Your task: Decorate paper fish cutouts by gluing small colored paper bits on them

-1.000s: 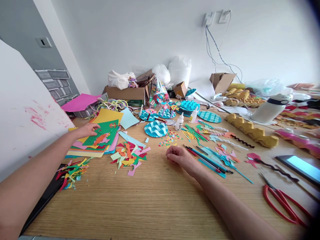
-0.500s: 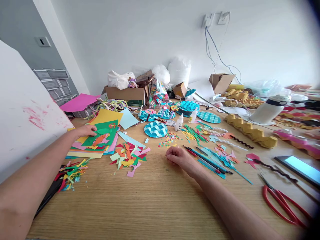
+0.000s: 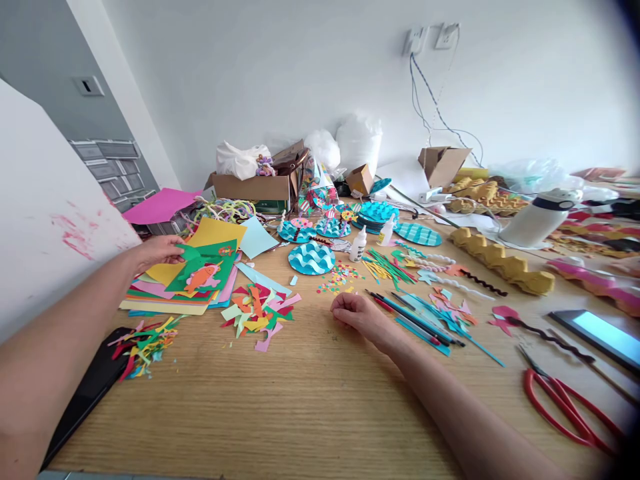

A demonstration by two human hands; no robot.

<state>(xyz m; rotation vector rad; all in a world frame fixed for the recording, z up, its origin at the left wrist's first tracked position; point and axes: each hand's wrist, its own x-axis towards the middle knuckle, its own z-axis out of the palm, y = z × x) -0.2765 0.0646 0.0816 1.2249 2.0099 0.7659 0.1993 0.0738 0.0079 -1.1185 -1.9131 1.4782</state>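
At the left, my left hand (image 3: 159, 249) pinches the edge of a green paper piece (image 3: 193, 255), which is raised a little over a green sheet (image 3: 227, 263). An orange paper fish (image 3: 201, 277) with pink parts lies on that sheet. Beneath are stacked coloured papers (image 3: 165, 305), with a yellow sheet (image 3: 217, 233) behind. My right hand (image 3: 354, 313) rests on the bare tabletop with its fingers curled in, and nothing shows in it. Just right of it lie dark pencils (image 3: 413, 320) and blue paper strips (image 3: 457, 323).
Paper scraps (image 3: 260, 310) lie between my hands. A blue wavy paper disc (image 3: 311, 259), glue bottles (image 3: 359, 245) and confetti dots (image 3: 340, 277) are beyond. Red-handled scissors (image 3: 560, 403), a tablet (image 3: 607, 337) and a white bottle (image 3: 535, 220) stand or lie right. A black phone-like slab (image 3: 87, 393) lies near left.
My left hand has shifted left and slightly up, lifting the green paper piece by its edge. The sheets under it slid slightly left. My right hand has stayed put.
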